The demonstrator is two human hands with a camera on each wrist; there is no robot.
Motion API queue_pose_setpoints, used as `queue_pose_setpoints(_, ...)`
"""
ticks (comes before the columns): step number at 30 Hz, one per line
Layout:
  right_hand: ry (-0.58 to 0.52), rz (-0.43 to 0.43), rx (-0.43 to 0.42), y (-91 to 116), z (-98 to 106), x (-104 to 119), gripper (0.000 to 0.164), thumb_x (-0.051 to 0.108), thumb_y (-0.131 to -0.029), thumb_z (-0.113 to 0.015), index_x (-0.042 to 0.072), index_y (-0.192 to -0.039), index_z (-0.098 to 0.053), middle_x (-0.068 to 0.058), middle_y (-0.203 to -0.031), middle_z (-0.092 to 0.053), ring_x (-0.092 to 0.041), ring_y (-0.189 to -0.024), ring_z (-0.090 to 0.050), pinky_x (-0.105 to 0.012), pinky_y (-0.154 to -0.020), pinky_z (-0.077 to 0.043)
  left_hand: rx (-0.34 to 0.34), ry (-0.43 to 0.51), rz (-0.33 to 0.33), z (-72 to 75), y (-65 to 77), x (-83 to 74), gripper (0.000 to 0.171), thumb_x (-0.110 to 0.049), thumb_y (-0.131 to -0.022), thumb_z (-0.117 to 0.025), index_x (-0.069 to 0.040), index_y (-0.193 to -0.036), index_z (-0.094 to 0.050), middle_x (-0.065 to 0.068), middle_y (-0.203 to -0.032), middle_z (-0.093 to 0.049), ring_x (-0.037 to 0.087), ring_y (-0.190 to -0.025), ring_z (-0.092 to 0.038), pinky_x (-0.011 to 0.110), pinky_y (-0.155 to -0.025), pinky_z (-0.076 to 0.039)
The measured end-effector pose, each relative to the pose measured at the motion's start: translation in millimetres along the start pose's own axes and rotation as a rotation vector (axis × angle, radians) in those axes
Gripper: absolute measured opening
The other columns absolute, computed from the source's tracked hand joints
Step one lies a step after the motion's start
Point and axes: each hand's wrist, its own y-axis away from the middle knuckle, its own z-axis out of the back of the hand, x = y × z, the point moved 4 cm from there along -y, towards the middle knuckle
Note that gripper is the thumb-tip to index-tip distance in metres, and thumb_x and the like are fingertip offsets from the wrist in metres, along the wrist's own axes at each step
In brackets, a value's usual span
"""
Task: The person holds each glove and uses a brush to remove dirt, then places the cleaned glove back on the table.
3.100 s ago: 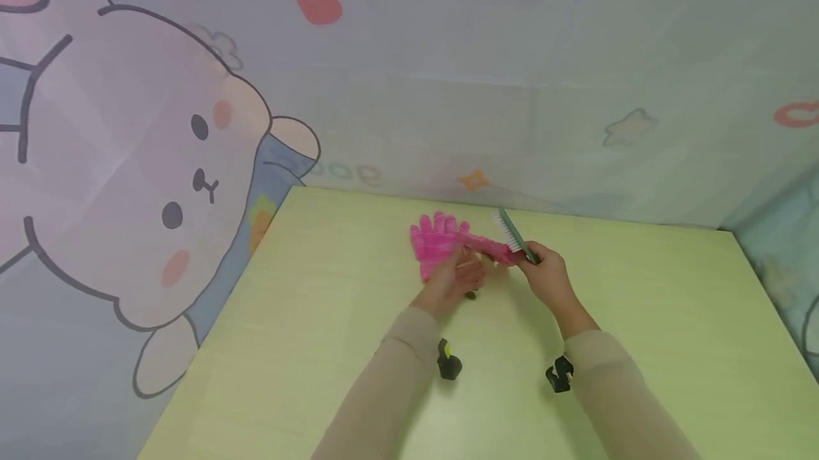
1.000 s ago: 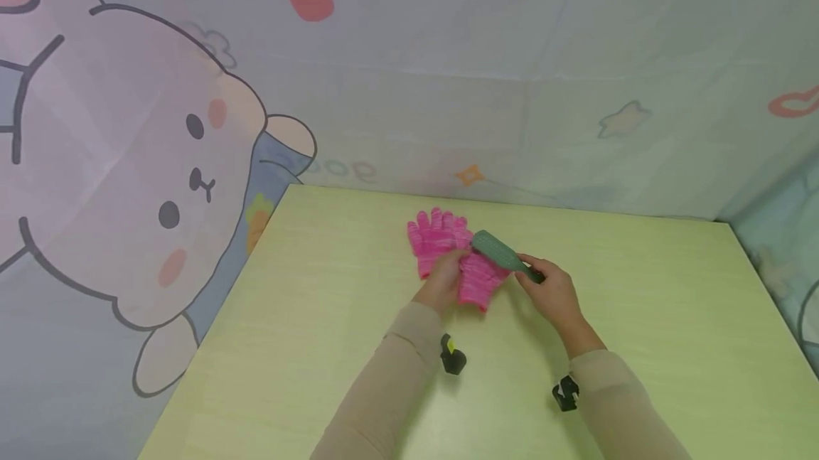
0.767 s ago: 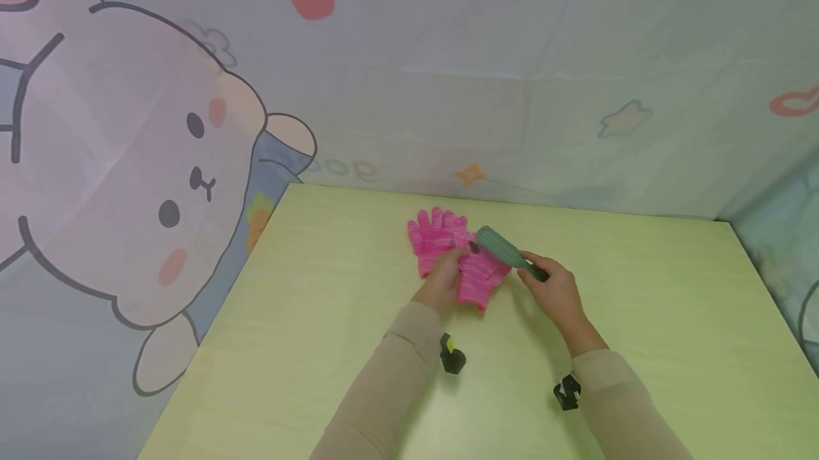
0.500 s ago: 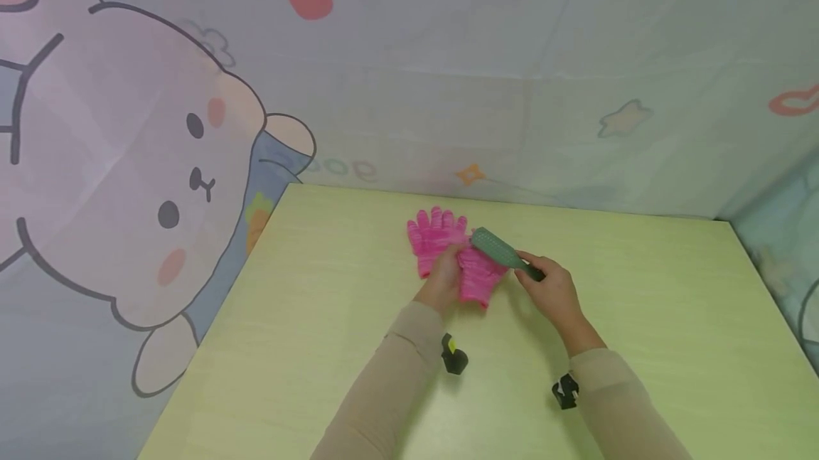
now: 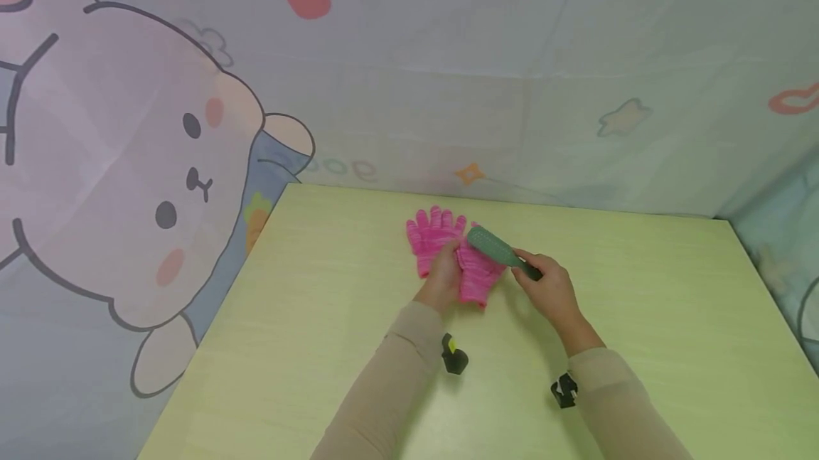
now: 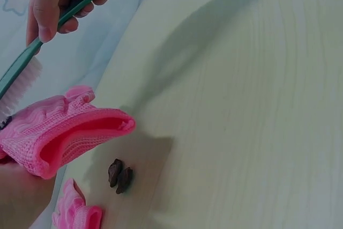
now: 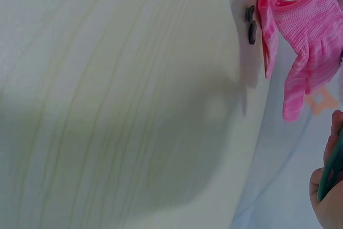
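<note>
My left hand (image 5: 443, 274) holds a pink knitted glove (image 5: 476, 281) above the table, its cuff toward me and gaping in the left wrist view. My right hand (image 5: 549, 288) grips the dark handle of a green brush (image 5: 491, 244), back side up. The brush's white bristles (image 6: 24, 83) meet the glove's upper surface, where a dark bit (image 6: 5, 122) shows at the left edge of the left wrist view. A second pink glove (image 5: 430, 234) lies flat on the table with fingers spread, just beyond my left hand.
Two small dark brown lumps (image 6: 120, 176) lie on the pale wood-grain table (image 5: 307, 318) below the held glove. A patterned curtain (image 5: 409, 76) hangs behind the table's far edge. Black wrist cameras (image 5: 454, 359) sit at both sleeves.
The held glove, edge-on at first, now has its cuff toward me, and the brush has turned bristles down. Lifted 0.8 s ago, showing a dark spot, the brush is back over that spot.
</note>
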Motion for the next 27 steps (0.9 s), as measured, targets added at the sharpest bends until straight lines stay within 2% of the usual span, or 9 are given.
queue_pose_setpoints(8,0.023,-0.03,-0.027,1.3,1.7,0.0,0.037,0.018,-0.089,-0.06,0.008,-0.125,-0.058,-0.02,-0.111,-0.059,-0.031,-0.094,-0.053,-0.044,-0.081,-0.045,-0.027,0.023,0.024,2.1,0.4,1.5,0.041,-0.023,-0.097,-0.032,0.001,-0.128,-0.045,0.011,-0.132,-0.049,0.023,-0.122,-0.045,0.031,-0.101,-0.037)
queue_pose_setpoints(15,0.028,-0.047,-0.074,0.7,4.4,-2.7,0.036,0.018,-0.089,-0.061,0.009,-0.124,-0.059,-0.019,-0.107,-0.061,-0.029,-0.089,-0.054,-0.041,-0.075,-0.045,-0.027,0.033,0.011,2.9,-0.4,2.0,0.045,-0.02,-0.097,-0.03,0.005,-0.134,-0.038,0.014,-0.138,-0.042,0.025,-0.125,-0.041,0.03,-0.102,-0.035)
queue_pose_setpoints(22,-0.008,0.002,0.002,0.5,0.2,-2.2,0.038,0.019,-0.089,-0.061,0.01,-0.126,-0.058,-0.018,-0.11,-0.06,-0.031,-0.098,-0.054,-0.046,-0.085,-0.045,-0.036,0.018,-0.009,2.2,-0.3,1.4,0.042,-0.02,-0.097,-0.031,0.003,-0.131,-0.041,0.014,-0.138,-0.043,0.026,-0.128,-0.038,0.031,-0.105,-0.032)
queue_pose_setpoints(27,0.036,0.012,-0.032,0.8,-0.4,-2.0,0.036,0.017,-0.088,-0.062,0.008,-0.123,-0.06,-0.019,-0.107,-0.061,-0.032,-0.096,-0.055,-0.046,-0.083,-0.045,-0.052,0.029,-0.007,1.8,-1.7,1.7,0.041,-0.019,-0.097,-0.031,0.004,-0.13,-0.042,0.015,-0.137,-0.044,0.026,-0.126,-0.04,0.031,-0.103,-0.034)
